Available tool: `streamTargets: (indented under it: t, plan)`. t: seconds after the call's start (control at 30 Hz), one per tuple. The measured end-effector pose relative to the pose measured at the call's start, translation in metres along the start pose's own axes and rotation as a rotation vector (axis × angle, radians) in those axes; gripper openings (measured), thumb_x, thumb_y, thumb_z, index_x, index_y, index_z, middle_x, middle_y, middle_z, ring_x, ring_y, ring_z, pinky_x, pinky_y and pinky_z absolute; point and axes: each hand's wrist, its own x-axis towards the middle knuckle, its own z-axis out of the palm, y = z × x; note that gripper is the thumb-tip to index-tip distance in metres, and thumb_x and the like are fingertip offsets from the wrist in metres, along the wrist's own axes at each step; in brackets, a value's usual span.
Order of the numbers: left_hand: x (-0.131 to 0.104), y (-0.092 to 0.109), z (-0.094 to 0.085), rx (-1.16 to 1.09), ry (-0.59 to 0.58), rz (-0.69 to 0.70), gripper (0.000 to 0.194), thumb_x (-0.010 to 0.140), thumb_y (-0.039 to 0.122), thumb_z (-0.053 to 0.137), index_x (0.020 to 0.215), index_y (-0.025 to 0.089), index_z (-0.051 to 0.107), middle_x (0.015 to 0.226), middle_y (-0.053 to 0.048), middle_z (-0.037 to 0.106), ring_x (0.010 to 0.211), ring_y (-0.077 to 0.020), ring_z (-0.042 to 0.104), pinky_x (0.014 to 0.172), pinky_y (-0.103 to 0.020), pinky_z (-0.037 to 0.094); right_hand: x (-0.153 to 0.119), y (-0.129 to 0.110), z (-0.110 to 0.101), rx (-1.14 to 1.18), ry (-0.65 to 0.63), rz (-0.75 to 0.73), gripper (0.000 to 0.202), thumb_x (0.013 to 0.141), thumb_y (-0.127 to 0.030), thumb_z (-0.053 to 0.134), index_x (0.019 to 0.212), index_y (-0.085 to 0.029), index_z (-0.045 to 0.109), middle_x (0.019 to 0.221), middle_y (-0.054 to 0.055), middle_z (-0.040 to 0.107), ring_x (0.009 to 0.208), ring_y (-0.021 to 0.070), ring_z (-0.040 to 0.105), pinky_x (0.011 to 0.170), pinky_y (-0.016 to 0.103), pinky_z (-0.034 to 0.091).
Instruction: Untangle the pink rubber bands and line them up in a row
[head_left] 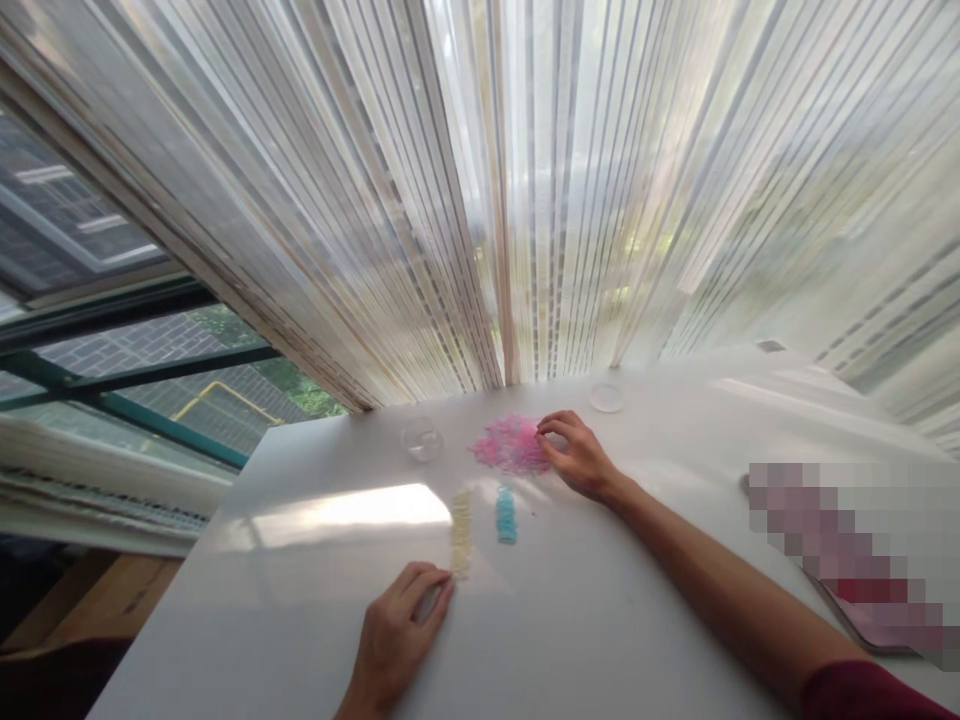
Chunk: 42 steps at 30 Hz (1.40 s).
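Note:
On the white table, a loose pile of small pink pieces (pixel 510 445) lies near the far edge. My right hand (pixel 579 458) is at the pile's right side, thumb and forefinger closed together; whatever is between them is too small to make out. Nearer to me, small pale yellow pieces (pixel 460 530) form a narrow column, with a shorter column of blue pieces (pixel 507 515) to its right. At the near end of the yellow column is my left hand (pixel 401 625), its thumb and forefinger pinched at the last pieces. I cannot see what that pinch holds.
A transparent round dish (pixel 421 440) stands left of the pile, and a transparent round lid or dish (pixel 606 398) lies behind my right hand. A flat, pixelated object (pixel 840 575) rests at the right. Striped string curtains (pixel 525 200) hang behind the white table (pixel 285 610).

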Motion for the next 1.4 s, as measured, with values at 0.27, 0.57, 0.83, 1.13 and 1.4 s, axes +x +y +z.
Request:
streamTargets:
  t: [0.27,0.57,0.83,1.13,1.4]
  plan:
    - [0.007,-0.001,0.005,0.071,0.037,0.031,0.019,0.096,0.040,0.056,0.096,0.025,0.068,0.093,-0.002,0.072,0.081,-0.0169,0.073,0.073,-0.025,0.061,-0.001,0.003,0.001,-0.019,-0.014,0.003,0.008,0.088,-0.019,0.062,0.087,-0.023,0.068,0.093,0.007,0.067,0.093,0.0223,0.061,0.086,0.041,0.054]
    - [0.016,-0.006,0.009,0.058,0.061,0.084,0.017,0.096,0.035,0.057,0.098,0.023,0.069,0.094,-0.002,0.072,0.084,-0.0168,0.073,0.075,-0.023,0.060,0.001,0.003,0.001,-0.011,-0.027,0.029,0.008,0.088,-0.017,0.061,0.087,-0.022,0.068,0.093,0.007,0.067,0.094,0.0222,0.060,0.087,0.040,0.052]
    - [0.016,-0.012,0.013,0.084,0.110,0.201,0.024,0.100,0.034,0.053,0.107,0.023,0.073,0.092,-0.003,0.069,0.068,-0.0113,0.070,0.062,-0.018,0.056,0.001,0.001,0.001,0.029,-0.028,0.085,0.007,0.086,-0.019,0.062,0.085,-0.022,0.069,0.091,0.007,0.068,0.092,0.0221,0.060,0.088,0.040,0.051]
    - [0.072,0.000,-0.017,0.001,0.126,0.272,0.018,0.098,0.024,0.056,0.108,0.022,0.071,0.092,-0.003,0.068,0.057,-0.0074,0.058,0.056,-0.019,0.049,0.007,0.007,-0.005,0.060,0.196,0.401,0.025,0.094,-0.039,0.051,0.089,-0.020,0.067,0.092,0.008,0.070,0.082,0.0209,0.063,0.071,0.034,0.053]
    - [0.185,0.022,-0.006,-0.011,-0.321,0.155,0.021,0.095,0.030,0.056,0.105,0.025,0.073,0.100,-0.001,0.074,0.079,-0.0130,0.066,0.079,-0.024,0.052,0.008,0.013,-0.009,0.094,0.087,0.487,0.019,0.087,-0.031,0.056,0.094,-0.020,0.070,0.089,0.005,0.070,0.072,0.0175,0.062,0.069,0.032,0.053]
